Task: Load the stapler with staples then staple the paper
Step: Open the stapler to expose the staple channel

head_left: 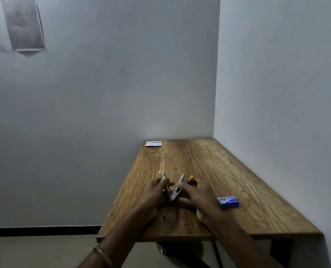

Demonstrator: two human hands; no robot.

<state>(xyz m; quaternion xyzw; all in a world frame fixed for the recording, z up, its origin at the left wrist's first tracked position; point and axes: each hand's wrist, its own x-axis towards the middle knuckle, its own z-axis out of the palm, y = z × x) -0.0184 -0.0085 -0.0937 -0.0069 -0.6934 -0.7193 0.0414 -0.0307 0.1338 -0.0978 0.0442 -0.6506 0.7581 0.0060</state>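
A small stapler (175, 187) with yellow tips is spread wide into a V over the middle of the wooden table (228, 171). My left hand (155, 194) grips its left arm and my right hand (199, 192) holds the right part, with the metal staple channel standing between them. A blue staple box (228, 201) lies shut on the table just right of my right hand. A small stack of white paper (153, 143) rests at the table's far left corner against the wall. Whether staples sit in the channel cannot be made out.
The table stands in a corner, with walls along its far and right sides. Its left and near edges drop to the floor. A stool or chair base (180, 252) shows under the near edge. Sheets of paper (23, 24) hang on the wall at upper left.
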